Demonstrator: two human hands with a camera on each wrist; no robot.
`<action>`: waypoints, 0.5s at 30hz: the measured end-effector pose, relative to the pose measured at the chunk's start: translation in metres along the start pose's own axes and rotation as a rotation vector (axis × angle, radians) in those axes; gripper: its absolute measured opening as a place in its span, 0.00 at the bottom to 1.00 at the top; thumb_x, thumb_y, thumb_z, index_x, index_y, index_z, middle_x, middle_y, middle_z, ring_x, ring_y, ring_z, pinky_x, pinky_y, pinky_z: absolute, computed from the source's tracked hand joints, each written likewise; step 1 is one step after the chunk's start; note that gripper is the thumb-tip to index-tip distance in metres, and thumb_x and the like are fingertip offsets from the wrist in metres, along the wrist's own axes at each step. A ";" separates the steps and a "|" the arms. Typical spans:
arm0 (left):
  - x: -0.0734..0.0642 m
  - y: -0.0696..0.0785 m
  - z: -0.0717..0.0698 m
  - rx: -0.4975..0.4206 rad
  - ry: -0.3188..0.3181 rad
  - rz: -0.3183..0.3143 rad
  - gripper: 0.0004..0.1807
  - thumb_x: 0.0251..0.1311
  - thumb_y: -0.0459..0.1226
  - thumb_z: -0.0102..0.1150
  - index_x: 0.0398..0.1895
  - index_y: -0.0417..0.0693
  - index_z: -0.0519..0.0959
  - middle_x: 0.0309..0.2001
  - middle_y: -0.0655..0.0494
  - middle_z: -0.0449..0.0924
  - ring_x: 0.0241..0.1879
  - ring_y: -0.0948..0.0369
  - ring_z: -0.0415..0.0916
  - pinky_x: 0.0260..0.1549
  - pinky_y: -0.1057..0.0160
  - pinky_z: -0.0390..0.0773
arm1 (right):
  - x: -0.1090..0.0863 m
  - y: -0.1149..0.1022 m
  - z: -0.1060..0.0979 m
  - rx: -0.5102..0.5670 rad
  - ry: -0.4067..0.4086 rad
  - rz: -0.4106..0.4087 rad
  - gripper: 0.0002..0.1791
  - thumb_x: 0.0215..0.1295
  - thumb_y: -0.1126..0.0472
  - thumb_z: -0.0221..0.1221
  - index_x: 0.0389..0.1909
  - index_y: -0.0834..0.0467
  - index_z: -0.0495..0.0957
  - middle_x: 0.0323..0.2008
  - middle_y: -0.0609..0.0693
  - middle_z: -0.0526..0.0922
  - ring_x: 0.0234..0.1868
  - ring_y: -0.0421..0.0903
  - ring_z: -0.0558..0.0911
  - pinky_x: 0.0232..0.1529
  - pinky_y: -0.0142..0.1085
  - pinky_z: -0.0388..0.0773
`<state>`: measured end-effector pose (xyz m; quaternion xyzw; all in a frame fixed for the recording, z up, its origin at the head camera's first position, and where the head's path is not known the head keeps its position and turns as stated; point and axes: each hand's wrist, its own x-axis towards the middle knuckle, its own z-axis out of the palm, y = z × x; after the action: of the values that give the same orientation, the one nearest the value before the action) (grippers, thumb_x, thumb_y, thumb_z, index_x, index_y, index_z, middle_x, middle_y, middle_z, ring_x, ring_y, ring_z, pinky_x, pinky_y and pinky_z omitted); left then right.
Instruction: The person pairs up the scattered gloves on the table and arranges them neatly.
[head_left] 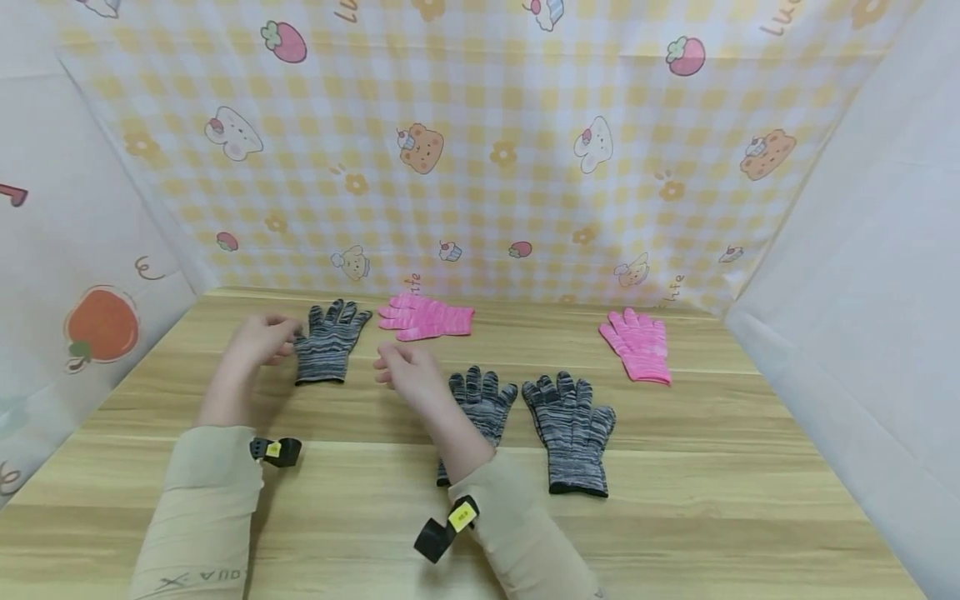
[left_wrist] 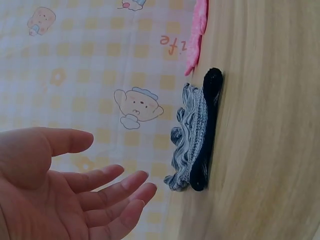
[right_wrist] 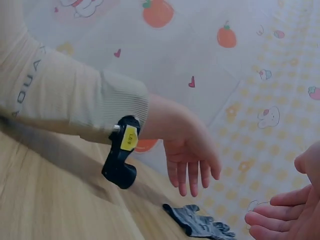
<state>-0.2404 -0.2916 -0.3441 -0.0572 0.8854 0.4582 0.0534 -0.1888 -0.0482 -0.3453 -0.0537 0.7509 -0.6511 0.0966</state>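
My left hand (head_left: 258, 340) hovers at the left edge of a grey-black knit glove (head_left: 327, 343), its fingers relaxed and holding nothing. In the left wrist view the same glove (left_wrist: 192, 140) lies on the table past the fingertips, its black cuff edge towards the camera. My right hand (head_left: 411, 372) is raised over the table between that glove and a second grey-black glove (head_left: 486, 404), which the right forearm partly covers. Loosely bent fingers (right_wrist: 275, 215) show on the right hand, with nothing in them. Just beyond it lies a pink glove (head_left: 427, 317), cuff to the right.
A third grey-black glove (head_left: 572, 433) lies right of the right forearm. Farther back on the right is another pink glove (head_left: 633, 346). The wooden table (head_left: 720, 483) ends at a checked cloth backdrop (head_left: 495, 200), with pale cloth walls on both sides.
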 end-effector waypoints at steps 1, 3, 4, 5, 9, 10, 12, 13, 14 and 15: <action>0.001 -0.002 -0.001 0.001 0.000 -0.006 0.35 0.71 0.48 0.39 0.66 0.24 0.59 0.58 0.27 0.66 0.45 0.49 0.75 0.43 0.55 0.79 | 0.001 0.001 0.004 0.015 0.003 0.010 0.23 0.73 0.51 0.49 0.58 0.64 0.74 0.43 0.54 0.84 0.40 0.46 0.83 0.47 0.39 0.79; 0.002 -0.004 -0.003 -0.005 0.019 -0.020 0.35 0.71 0.49 0.40 0.65 0.25 0.60 0.56 0.27 0.67 0.47 0.45 0.74 0.43 0.54 0.79 | 0.004 0.004 0.011 0.041 0.009 0.022 0.24 0.73 0.51 0.49 0.58 0.65 0.74 0.45 0.56 0.83 0.42 0.48 0.83 0.48 0.40 0.79; 0.002 -0.006 -0.003 -0.008 0.019 -0.021 0.35 0.71 0.49 0.40 0.65 0.24 0.60 0.57 0.27 0.66 0.47 0.45 0.74 0.44 0.53 0.79 | 0.005 0.006 0.015 0.055 0.011 0.026 0.25 0.73 0.50 0.49 0.58 0.66 0.73 0.46 0.56 0.82 0.44 0.50 0.83 0.48 0.40 0.78; 0.002 -0.006 -0.004 -0.009 0.021 -0.021 0.36 0.70 0.50 0.40 0.65 0.24 0.60 0.57 0.26 0.66 0.48 0.44 0.74 0.44 0.53 0.79 | 0.006 0.008 0.018 0.072 0.009 0.027 0.26 0.72 0.50 0.49 0.59 0.66 0.73 0.47 0.57 0.82 0.45 0.51 0.82 0.49 0.41 0.78; 0.004 -0.010 -0.004 -0.014 0.007 -0.028 0.37 0.71 0.50 0.38 0.66 0.23 0.56 0.60 0.24 0.62 0.52 0.41 0.71 0.47 0.52 0.78 | 0.012 0.015 0.027 0.162 0.023 0.043 0.29 0.72 0.48 0.49 0.60 0.68 0.70 0.52 0.59 0.79 0.50 0.55 0.80 0.53 0.45 0.75; 0.004 -0.011 -0.004 -0.021 0.006 -0.033 0.38 0.71 0.50 0.38 0.67 0.23 0.55 0.61 0.24 0.62 0.53 0.40 0.70 0.47 0.53 0.78 | 0.014 0.017 0.029 0.186 0.023 0.047 0.30 0.72 0.48 0.49 0.61 0.68 0.69 0.54 0.60 0.78 0.52 0.56 0.79 0.54 0.46 0.75; 0.005 -0.013 -0.005 -0.033 0.003 -0.043 0.38 0.72 0.50 0.37 0.67 0.22 0.53 0.61 0.24 0.60 0.55 0.39 0.69 0.47 0.55 0.79 | 0.017 0.021 0.033 0.213 0.025 0.050 0.31 0.72 0.47 0.49 0.62 0.69 0.68 0.55 0.60 0.77 0.53 0.56 0.78 0.55 0.47 0.74; 0.006 -0.014 -0.005 -0.048 0.000 -0.049 0.38 0.72 0.50 0.37 0.67 0.22 0.52 0.62 0.24 0.60 0.55 0.39 0.68 0.47 0.55 0.78 | 0.019 0.024 0.035 0.219 0.021 0.051 0.31 0.72 0.46 0.49 0.62 0.69 0.67 0.56 0.60 0.76 0.55 0.57 0.77 0.56 0.46 0.73; 0.007 -0.015 -0.005 -0.063 -0.002 -0.055 0.38 0.72 0.49 0.37 0.68 0.22 0.51 0.62 0.24 0.59 0.55 0.39 0.68 0.48 0.56 0.78 | 0.021 0.026 0.037 0.228 0.018 0.049 0.32 0.72 0.47 0.48 0.63 0.69 0.67 0.57 0.61 0.75 0.55 0.57 0.77 0.56 0.46 0.73; 0.008 -0.016 -0.004 -0.077 -0.002 -0.061 0.37 0.72 0.48 0.37 0.68 0.22 0.51 0.62 0.24 0.59 0.56 0.39 0.68 0.48 0.56 0.78 | 0.023 0.029 0.039 0.228 0.015 0.051 0.32 0.72 0.46 0.48 0.63 0.69 0.67 0.57 0.61 0.75 0.56 0.57 0.76 0.56 0.46 0.74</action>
<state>-0.2457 -0.3050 -0.3559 -0.0854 0.8650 0.4900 0.0662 -0.2013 -0.0860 -0.3807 -0.0184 0.6740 -0.7299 0.1129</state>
